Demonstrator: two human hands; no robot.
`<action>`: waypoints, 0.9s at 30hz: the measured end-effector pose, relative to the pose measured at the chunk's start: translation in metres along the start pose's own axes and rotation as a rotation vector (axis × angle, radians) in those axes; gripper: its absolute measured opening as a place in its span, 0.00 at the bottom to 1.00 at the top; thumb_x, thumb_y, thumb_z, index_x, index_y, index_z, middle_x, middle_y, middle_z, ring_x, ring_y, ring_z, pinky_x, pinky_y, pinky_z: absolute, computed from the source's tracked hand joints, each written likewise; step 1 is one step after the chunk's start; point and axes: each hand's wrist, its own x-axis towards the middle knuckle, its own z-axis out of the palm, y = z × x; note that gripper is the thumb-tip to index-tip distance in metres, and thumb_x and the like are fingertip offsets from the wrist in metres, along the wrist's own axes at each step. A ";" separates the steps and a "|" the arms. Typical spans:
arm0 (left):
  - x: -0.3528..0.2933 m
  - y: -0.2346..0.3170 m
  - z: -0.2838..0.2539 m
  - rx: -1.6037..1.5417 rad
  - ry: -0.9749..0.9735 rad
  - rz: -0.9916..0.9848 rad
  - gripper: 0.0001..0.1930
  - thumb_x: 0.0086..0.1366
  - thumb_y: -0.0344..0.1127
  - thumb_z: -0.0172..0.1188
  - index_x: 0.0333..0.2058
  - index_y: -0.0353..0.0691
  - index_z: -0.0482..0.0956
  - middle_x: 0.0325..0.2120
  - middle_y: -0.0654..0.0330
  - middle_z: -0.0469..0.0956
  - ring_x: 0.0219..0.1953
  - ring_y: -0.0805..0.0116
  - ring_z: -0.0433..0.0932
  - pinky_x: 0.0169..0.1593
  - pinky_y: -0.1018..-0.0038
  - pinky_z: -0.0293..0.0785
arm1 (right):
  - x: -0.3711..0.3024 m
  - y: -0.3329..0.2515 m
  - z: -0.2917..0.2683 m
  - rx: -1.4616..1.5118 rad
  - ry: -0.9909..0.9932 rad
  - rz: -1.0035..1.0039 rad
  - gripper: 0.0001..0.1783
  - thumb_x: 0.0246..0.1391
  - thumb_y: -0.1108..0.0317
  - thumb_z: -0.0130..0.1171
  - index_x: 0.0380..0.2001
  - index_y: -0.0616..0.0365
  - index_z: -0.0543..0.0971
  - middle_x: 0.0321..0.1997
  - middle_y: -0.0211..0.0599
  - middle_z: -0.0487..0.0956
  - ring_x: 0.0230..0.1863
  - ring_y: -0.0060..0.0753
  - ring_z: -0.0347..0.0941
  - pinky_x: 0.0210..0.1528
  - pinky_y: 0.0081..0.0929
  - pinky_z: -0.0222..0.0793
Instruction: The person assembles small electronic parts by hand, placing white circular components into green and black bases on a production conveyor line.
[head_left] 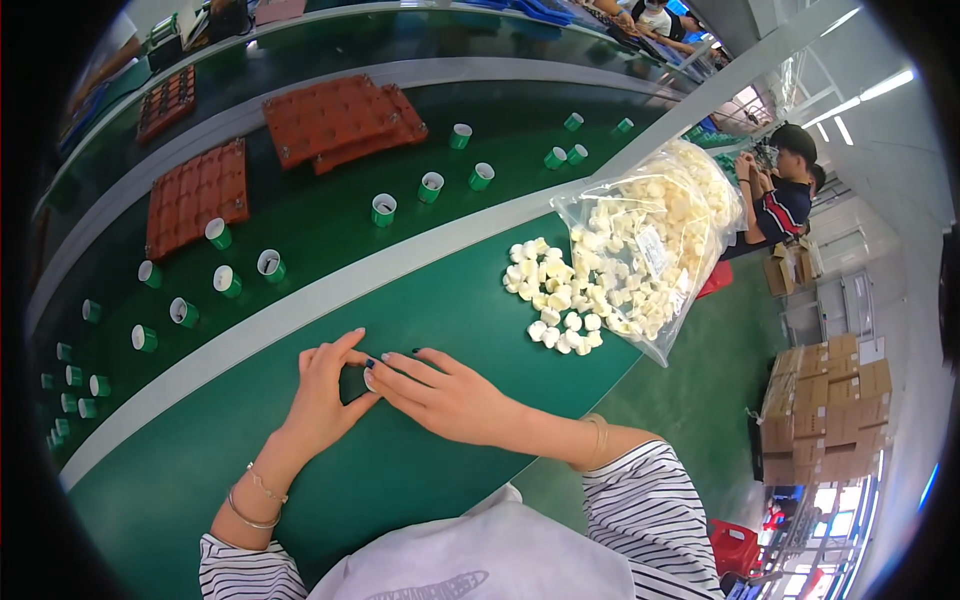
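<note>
My left hand (325, 393) and my right hand (452, 402) meet over the near green bench (440, 300), their fingertips bent together. Pinched where the fingers touch is a small white piece (369, 381), mostly covered by the right fingers, so its shape is unclear. To the right of my hands lies a loose heap of small cream-white plastic pieces (550, 285). They spread out of the mouth of a large clear plastic bag (650, 250) full of the same pieces.
Beyond a pale rail (330, 290), several green-and-white cylinders (383, 209) stand on a green conveyor belt. Orange-red trays with round pockets (335, 118) lie there too. A co-worker (782, 190) is at the far right. Stacked cartons (825, 410) stand on the floor.
</note>
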 end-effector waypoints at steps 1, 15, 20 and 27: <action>0.001 -0.001 0.001 -0.004 0.006 0.010 0.40 0.49 0.28 0.72 0.60 0.42 0.62 0.42 0.63 0.78 0.46 0.63 0.72 0.58 0.63 0.58 | -0.002 0.007 0.003 0.031 0.019 -0.061 0.28 0.50 0.69 0.56 0.57 0.56 0.73 0.61 0.31 0.70 0.61 0.31 0.66 0.57 0.32 0.66; 0.007 -0.008 0.001 -0.042 -0.028 0.018 0.35 0.52 0.32 0.70 0.58 0.41 0.64 0.41 0.63 0.79 0.46 0.62 0.72 0.56 0.64 0.59 | 0.012 0.043 0.010 0.262 0.025 -0.249 0.23 0.49 0.71 0.58 0.52 0.56 0.77 0.54 0.27 0.74 0.50 0.29 0.71 0.50 0.31 0.69; 0.010 -0.012 0.008 -0.056 -0.043 0.005 0.34 0.53 0.33 0.70 0.58 0.41 0.65 0.41 0.64 0.79 0.45 0.64 0.72 0.55 0.64 0.59 | 0.017 0.044 0.014 0.249 0.009 -0.261 0.20 0.50 0.71 0.60 0.49 0.58 0.78 0.51 0.28 0.75 0.49 0.28 0.72 0.45 0.28 0.70; 0.008 -0.019 0.017 -0.071 -0.056 0.012 0.35 0.50 0.32 0.71 0.57 0.41 0.65 0.41 0.64 0.79 0.46 0.63 0.71 0.55 0.64 0.58 | 0.013 0.047 0.014 0.216 -0.087 -0.253 0.22 0.51 0.70 0.60 0.51 0.56 0.76 0.54 0.28 0.75 0.51 0.28 0.72 0.46 0.27 0.70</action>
